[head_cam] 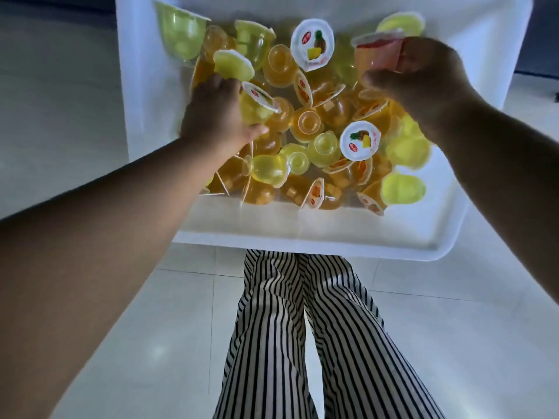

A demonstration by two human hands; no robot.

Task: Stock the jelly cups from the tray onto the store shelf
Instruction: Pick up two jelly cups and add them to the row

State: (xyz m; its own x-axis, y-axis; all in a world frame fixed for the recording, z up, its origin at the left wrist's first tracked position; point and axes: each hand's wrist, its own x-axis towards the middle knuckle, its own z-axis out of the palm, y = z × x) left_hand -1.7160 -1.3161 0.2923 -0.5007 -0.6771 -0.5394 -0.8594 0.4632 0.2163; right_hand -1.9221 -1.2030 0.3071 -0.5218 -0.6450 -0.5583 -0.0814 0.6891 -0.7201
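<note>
Fingers of the right hand are curling around a pink jelly cup, pinching its side while the cup is tilting with its lid toward the left, lifted above the heap near the far right part of the tray. Over on the other side, the left hand is reaching down into the pile, its fingers bent around a yellow-green cup whose white lid is facing up and left; a pale green cup is sitting just beyond its knuckles, touching them or nearly so, and whether that one is being held too is not something I can tell. Both forearms are stretching out from the near edge of the view over the white tray, which is sitting at about thigh height in front of the person. Inside it, orange, yellow and green jelly cups are lying jumbled on their sides, upside down and upright, piled against one another. Two of them are showing round white lids with a pineapple picture, one lid near the far wall and another lid nearer the middle right. Below the tray, striped trousers are hanging over a pale tiled floor
</note>
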